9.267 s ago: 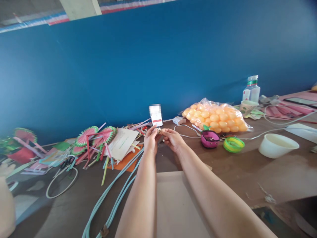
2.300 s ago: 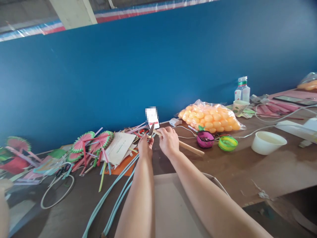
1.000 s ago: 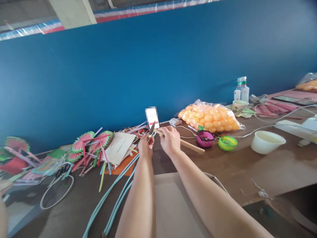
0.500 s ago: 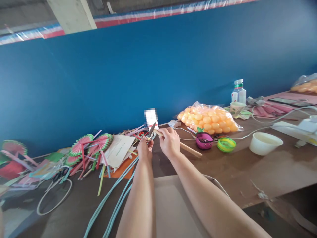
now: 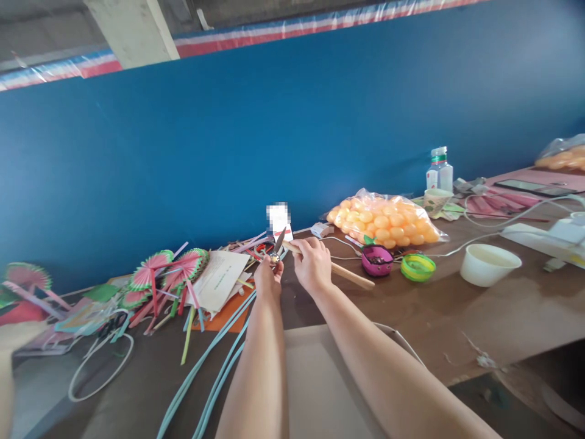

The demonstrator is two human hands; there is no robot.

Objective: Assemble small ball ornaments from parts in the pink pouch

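Note:
My left hand, closed, grips a tool with a dark pointed blade that points up and slightly right. A small shiny round part shows at the fingertips; the tool's exact kind is unclear. My right hand is wrapped around a light wooden stick. One end of the stick sticks out close to the blade, while the longer end slants down to the right. Whether stick and blade touch, I cannot tell. Behind the hands stands a white card, partly blurred out.
Pink-and-green paper fans and printed papers lie left; pale blue strips run toward me. To the right are a bag of orange balls, a purple container, a green-yellow bowl and a white tub.
Both hands keep nearly the same place and hold, with the blade slightly lower. At the left edge, a blurred skin-toned shape reaches further into view.

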